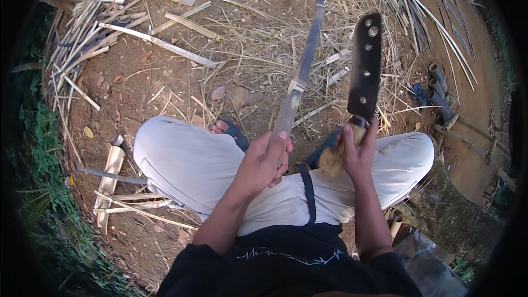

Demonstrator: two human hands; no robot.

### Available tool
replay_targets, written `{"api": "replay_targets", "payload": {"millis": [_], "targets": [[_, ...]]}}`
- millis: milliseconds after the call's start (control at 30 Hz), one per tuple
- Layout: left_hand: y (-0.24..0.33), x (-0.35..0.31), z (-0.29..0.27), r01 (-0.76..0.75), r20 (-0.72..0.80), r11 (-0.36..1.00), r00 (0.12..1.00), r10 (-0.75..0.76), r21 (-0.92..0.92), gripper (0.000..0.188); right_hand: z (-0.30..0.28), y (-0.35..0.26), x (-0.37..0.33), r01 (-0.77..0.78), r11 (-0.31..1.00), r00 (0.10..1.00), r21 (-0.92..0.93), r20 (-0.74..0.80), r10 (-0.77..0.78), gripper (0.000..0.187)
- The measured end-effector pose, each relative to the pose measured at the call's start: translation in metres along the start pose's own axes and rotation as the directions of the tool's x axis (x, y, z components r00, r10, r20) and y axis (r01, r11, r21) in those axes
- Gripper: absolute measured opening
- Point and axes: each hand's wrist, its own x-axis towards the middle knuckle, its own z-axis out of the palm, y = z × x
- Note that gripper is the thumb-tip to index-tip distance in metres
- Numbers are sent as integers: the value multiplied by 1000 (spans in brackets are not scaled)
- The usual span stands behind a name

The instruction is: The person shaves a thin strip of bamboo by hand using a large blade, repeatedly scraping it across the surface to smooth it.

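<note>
My left hand (pixel 263 163) is closed round the near end of a long, narrow bamboo strip (pixel 309 49), greyish with a pale node partway along. The strip points up and away from me, its far end over the scattered shavings. In my right hand (pixel 360 151) is a machete (pixel 365 66) with a broad dark blade that has several holes along it. My fingers wrap its pale handle, and the blade stands tip-up beside the bamboo strip, apart from it. Both hands are above my lap, between my spread knees.
Thin bamboo shavings (pixel 247 38) litter the dirt before me. A heap of split bamboo (pixel 82 49) lies at far left, with long strips (pixel 407 5) at far right. Dark bamboo tubes (pixel 438 91) lie right of my knee. Cut bamboo pieces (pixel 111 173) rest left of my leg.
</note>
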Motion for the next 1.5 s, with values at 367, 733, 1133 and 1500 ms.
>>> {"api": "replay_targets", "payload": {"millis": [367, 733, 1133, 1500], "targets": [[-26, 8, 12, -28, -31, 961, 999, 20, -276, 24, -15, -42, -15, 635, 629, 744, -448, 575, -341, 50], [-24, -1, 28, 130, -56, 965, 988, -146, -228, 51, -25, -9, 23, 496, 642, 840, -584, 511, -184, 32], [-30, -18, 16, 134, -54, 900, 984, -172, -414, 42, -11, -29, 24, 809, 442, 570, -388, 702, -426, 27], [-35, -29, 8, 163, -100, 935, 974, -203, -314, 48, -13, -20, 41, 829, 355, 546, -432, 764, -343, 31]]}}
